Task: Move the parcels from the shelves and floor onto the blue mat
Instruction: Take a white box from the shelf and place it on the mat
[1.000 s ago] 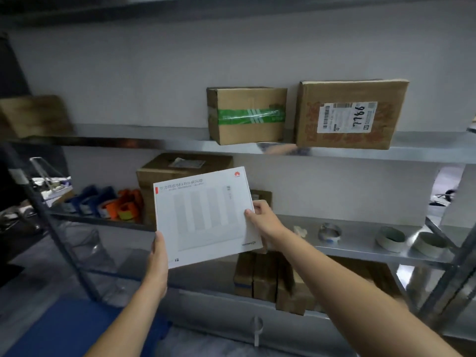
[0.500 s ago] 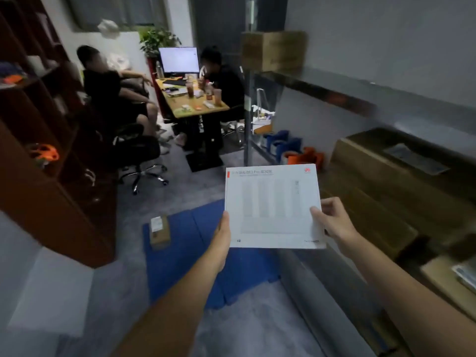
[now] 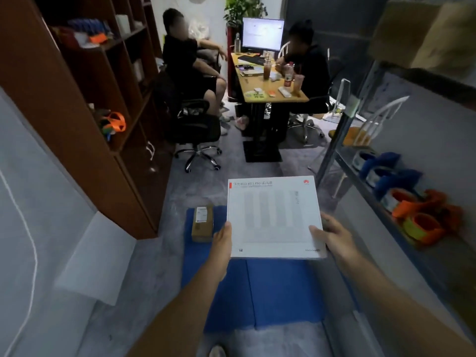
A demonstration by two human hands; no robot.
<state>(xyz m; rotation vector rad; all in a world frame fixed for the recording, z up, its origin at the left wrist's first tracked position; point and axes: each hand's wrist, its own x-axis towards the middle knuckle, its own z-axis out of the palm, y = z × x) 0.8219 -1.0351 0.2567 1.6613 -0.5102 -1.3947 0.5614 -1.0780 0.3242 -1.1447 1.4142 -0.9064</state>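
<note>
I hold a flat white box [image 3: 274,217] with a red logo in both hands, above the blue mat [image 3: 280,295] on the grey floor. My left hand [image 3: 222,239] grips its lower left edge, thumb on top. My right hand [image 3: 332,234] grips the lower right edge, thumb on the face. A small brown cardboard parcel [image 3: 203,222] with a white label lies on the mat's far left corner. Part of the mat is hidden behind the white box.
A brown bookcase [image 3: 85,104] stands on the left. A metal shelf rack [image 3: 401,197] with blue and orange tape rolls runs along the right. Two people sit at a desk [image 3: 268,86] with a monitor ahead, with an office chair [image 3: 195,130] beside it.
I have turned left, away from the metal shelves, carrying the white box; the blue mat and the room now lie straight ahead and the box hangs over the mat.
</note>
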